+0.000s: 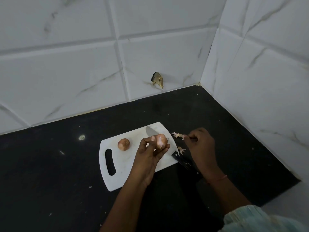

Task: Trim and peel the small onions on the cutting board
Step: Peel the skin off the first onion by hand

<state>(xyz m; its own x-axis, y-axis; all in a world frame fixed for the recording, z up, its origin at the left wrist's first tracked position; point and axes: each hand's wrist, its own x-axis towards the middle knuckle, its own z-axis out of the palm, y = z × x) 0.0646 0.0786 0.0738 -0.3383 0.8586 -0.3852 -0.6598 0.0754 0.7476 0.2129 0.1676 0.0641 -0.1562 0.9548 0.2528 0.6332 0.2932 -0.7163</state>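
A white cutting board (123, 166) lies on the black counter. My left hand (148, 153) holds a small, partly peeled onion (160, 141) just above the board. A second small onion (123, 144) with its brown skin on sits on the board near the handle slot. A knife (177, 154) lies along the board's right edge, blade on the board, black handle over the counter. To the right of the board, my right hand (200, 144) pinches a strip of onion skin (181, 136) just above the counter.
More onion skin scraps (181, 150) lie on the black counter (66, 173) beside the knife. White tiled walls (83, 72) meet in a corner at the back right. A chipped hole (158, 80) marks the back wall. Small crumbs dot the counter.
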